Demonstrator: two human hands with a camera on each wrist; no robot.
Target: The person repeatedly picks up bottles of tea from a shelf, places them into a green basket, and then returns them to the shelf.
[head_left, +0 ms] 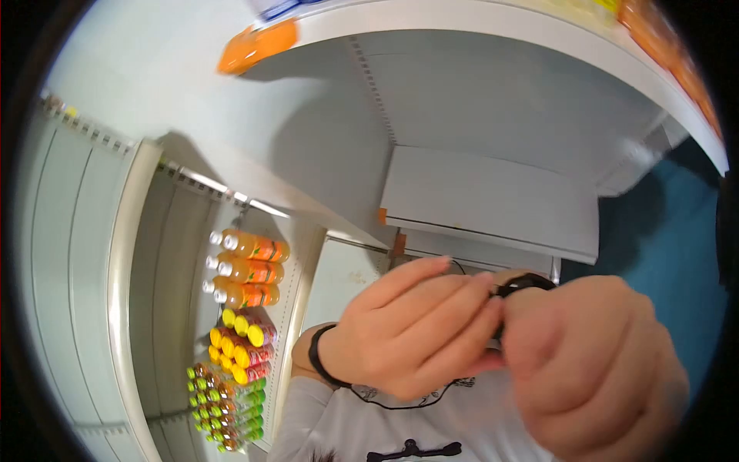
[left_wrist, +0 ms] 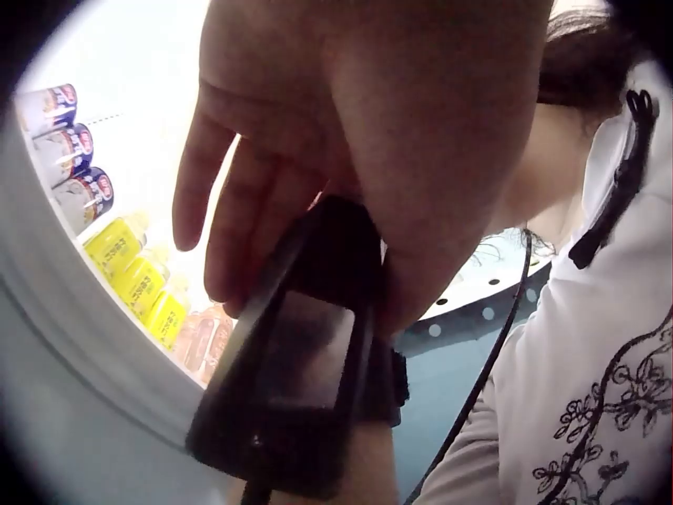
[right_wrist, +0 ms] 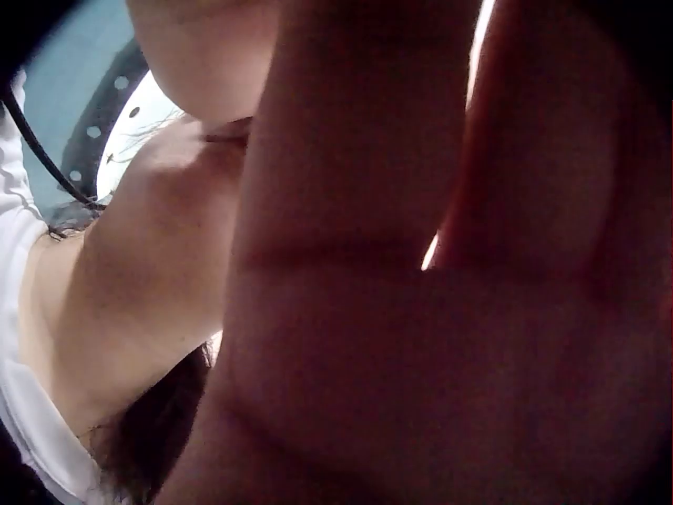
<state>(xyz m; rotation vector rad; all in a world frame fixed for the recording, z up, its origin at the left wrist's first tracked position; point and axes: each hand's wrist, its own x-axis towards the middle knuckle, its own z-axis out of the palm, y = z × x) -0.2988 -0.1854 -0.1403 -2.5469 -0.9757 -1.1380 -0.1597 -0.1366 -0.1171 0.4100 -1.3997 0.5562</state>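
Note:
My left hand [head_left: 423,323], with a black band at its wrist, reaches across to my right wrist. In the left wrist view, its thumb and fingers lie around a black wrist device [left_wrist: 305,368] with a small glossy screen, gripping it from both sides. The device sits by a black strap [head_left: 527,283] on the right wrist. My right hand [head_left: 593,362] is close to the head camera, somewhat blurred, its fingers curled in with nothing seen in them. A dark, close-up palm [right_wrist: 421,347] fills most of the right wrist view.
Orange drink bottles [head_left: 254,271], yellow-capped containers [head_left: 242,346] and small green-capped bottles [head_left: 227,408] stand on a shelf at left. A white shelf [head_left: 493,200] lies ahead, with another shelf edge [head_left: 462,11] above. Cans [left_wrist: 79,195] and yellow packs [left_wrist: 137,279] line a shelf in the left wrist view.

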